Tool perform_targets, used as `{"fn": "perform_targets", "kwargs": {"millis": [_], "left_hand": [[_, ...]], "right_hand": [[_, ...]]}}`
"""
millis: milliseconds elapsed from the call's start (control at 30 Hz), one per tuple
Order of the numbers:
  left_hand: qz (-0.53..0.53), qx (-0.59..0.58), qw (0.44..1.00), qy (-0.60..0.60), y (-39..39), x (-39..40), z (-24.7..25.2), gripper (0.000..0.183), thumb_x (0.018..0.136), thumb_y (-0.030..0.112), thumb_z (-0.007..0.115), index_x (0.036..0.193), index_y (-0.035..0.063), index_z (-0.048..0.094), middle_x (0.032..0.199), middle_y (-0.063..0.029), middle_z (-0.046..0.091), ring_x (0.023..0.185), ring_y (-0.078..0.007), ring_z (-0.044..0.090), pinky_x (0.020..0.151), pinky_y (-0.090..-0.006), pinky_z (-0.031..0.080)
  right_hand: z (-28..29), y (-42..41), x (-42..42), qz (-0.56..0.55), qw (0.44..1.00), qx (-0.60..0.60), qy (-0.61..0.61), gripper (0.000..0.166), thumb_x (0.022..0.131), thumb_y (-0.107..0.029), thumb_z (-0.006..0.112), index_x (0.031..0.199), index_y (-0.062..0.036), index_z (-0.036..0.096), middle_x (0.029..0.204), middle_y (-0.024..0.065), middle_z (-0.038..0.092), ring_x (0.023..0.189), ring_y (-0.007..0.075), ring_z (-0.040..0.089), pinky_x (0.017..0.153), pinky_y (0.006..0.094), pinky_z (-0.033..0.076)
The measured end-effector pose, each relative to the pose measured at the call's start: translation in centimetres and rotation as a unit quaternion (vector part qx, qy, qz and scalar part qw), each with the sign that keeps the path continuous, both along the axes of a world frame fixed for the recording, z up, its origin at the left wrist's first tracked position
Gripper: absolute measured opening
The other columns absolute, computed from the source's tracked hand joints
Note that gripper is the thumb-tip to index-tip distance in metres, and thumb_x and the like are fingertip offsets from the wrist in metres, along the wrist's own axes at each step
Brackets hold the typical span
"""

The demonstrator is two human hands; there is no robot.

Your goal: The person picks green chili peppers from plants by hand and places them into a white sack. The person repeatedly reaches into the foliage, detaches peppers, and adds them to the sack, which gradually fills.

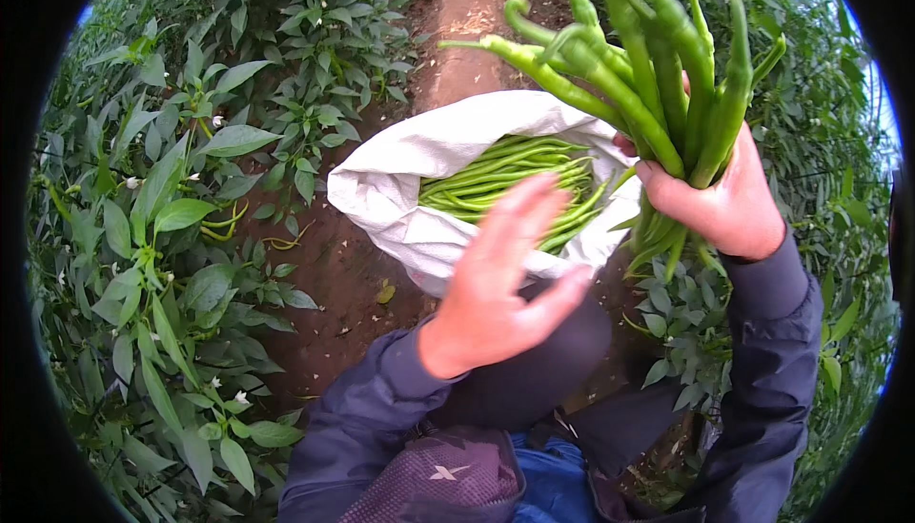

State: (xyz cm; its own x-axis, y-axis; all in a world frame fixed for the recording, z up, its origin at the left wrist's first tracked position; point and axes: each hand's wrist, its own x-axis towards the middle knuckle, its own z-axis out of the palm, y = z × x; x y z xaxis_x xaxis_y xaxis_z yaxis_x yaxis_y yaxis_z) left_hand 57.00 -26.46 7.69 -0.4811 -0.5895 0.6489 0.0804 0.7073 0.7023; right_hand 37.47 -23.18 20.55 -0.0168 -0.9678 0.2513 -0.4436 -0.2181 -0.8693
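Observation:
A thick bunch of long green chili peppers (pixel 665 87) is gripped around its middle by my right hand (pixel 722 201), raised at the upper right. Stem ends fan out above the fist, and the pointed tips hang below it. My left hand (pixel 493 287), slightly blurred, hovers with fingers apart and nothing in it, over the near rim of a white woven sack (pixel 379 187). Inside the sack's wide mouth, many slender green peppers (pixel 500 172) lie roughly side by side. The near side of the sack's mouth is partly covered by my left hand.
Leafy pepper plants (pixel 164 223) with small white flowers stand on the left, with a few yellowish-green peppers (pixel 227 224) low among them. More plants (pixel 822 237) line the right side. A brown soil path (pixel 468 15) runs ahead beyond the sack. My knee (pixel 536 380) is close to the sack.

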Motion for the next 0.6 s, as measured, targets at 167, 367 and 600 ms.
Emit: {"fn": "perform_targets", "kwargs": {"millis": [167,367,600], "left_hand": [[0.489,0.093,0.866,-0.044,-5.2,7.4,-6.1,0.089,0.075,0.015,0.08,0.143,-0.005,0.026,0.143,-0.023,0.038,0.133,-0.0331,0.037,0.109,-0.0453,0.031],[0.199,0.464,0.851,0.143,-8.1,9.9,-10.0,0.023,0.094,0.017,0.063,0.107,-0.0022,0.065,0.098,-0.0033,0.066,0.084,-0.0068,0.057,0.076,-0.0229,0.045],[0.236,0.31,0.903,0.181,-3.7,9.3,-2.8,0.022,0.087,-0.001,0.059,0.105,-0.0115,0.063,0.091,-0.0044,0.066,0.081,-0.0068,0.056,0.074,-0.0213,0.043]], "right_hand": [[0.2,-3.1,-1.1,0.074,0.936,0.025,0.343,0.044,0.071,-0.012,0.075,0.109,-0.0027,0.054,0.083,0.0173,0.066,0.078,0.0321,0.068,0.071,0.0358,0.053],[-5.9,-5.9,-1.7,0.165,0.888,0.056,0.426,0.046,0.073,-0.019,0.075,0.11,-0.0025,0.053,0.083,0.0184,0.065,0.08,0.0377,0.065,0.069,0.0443,0.051],[-12.1,-9.6,1.0,0.205,0.854,0.063,0.475,0.04,0.066,-0.011,0.07,0.099,-0.0017,0.05,0.073,0.0162,0.062,0.071,0.0381,0.064,0.063,0.0491,0.05]]}}
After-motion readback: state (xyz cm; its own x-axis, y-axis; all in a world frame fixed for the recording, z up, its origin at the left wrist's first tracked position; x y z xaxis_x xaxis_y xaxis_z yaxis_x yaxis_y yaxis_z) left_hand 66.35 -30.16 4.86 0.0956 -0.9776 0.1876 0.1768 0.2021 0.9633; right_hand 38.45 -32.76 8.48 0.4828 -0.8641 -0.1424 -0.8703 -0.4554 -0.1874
